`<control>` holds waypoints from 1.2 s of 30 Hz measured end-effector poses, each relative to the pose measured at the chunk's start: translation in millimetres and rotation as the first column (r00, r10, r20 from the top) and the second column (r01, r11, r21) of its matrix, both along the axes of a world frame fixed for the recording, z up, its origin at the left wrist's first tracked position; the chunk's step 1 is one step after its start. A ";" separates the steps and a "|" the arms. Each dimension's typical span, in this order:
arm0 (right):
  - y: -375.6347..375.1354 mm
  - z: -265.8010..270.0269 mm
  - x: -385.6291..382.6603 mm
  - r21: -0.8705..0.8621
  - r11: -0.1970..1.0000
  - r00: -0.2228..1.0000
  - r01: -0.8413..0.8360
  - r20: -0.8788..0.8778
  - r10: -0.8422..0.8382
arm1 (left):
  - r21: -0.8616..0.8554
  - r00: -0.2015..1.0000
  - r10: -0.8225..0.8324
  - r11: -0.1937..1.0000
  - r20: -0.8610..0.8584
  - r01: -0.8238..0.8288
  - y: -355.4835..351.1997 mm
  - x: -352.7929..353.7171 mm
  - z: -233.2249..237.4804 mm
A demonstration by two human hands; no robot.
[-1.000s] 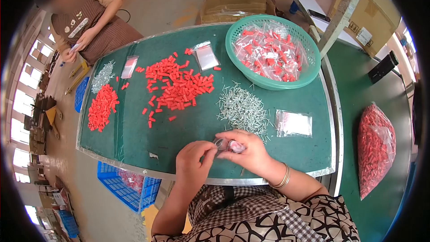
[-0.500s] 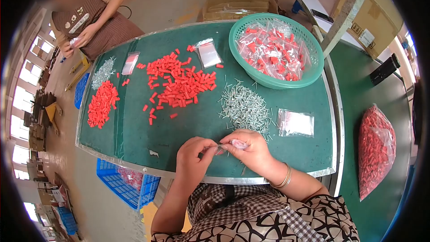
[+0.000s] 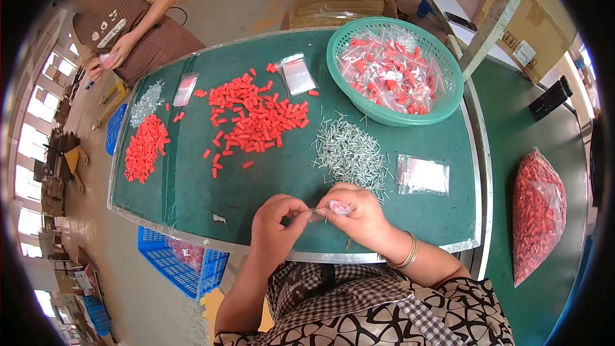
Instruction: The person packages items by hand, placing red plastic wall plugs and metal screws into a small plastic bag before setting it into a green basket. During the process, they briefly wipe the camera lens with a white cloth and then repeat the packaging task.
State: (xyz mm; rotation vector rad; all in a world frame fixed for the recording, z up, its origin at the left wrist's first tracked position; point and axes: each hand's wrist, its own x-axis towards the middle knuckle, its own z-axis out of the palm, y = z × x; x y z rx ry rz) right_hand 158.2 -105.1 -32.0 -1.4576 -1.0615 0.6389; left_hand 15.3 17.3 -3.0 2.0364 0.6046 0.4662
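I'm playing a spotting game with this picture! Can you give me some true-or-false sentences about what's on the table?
1. The left hand and right hand pinch one small clear bag. True.
2. The green basket is empty. False: it holds filled bags with red pieces inside.
3. A heap of silver screws lies just beyond the hands. True.
4. The loose plastic pieces beside the screws are blue. False: they are red.

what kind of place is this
Probably a small packing workshop: a green table holds piles of red plugs and screws, a basket holds filled bags, and another person works at the far end.
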 end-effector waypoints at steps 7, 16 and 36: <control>-0.6 5.6 1.7 -0.029 1.000 1.000 -0.005 0.015 0.006 | -0.048 0.999 0.032 0.998 0.023 -0.031 8.3 -10.7 0.0; 1.3 1.7 1.3 -0.011 1.000 1.000 0.001 -0.019 -0.001 | -0.162 0.999 0.049 0.986 0.023 -0.044 11.0 -12.9 -2.6; -1.1 -0.7 8.2 -0.101 0.994 0.978 -0.048 -0.207 0.026 | -0.027 0.997 0.037 0.999 0.067 -0.036 8.1 -9.3 -1.3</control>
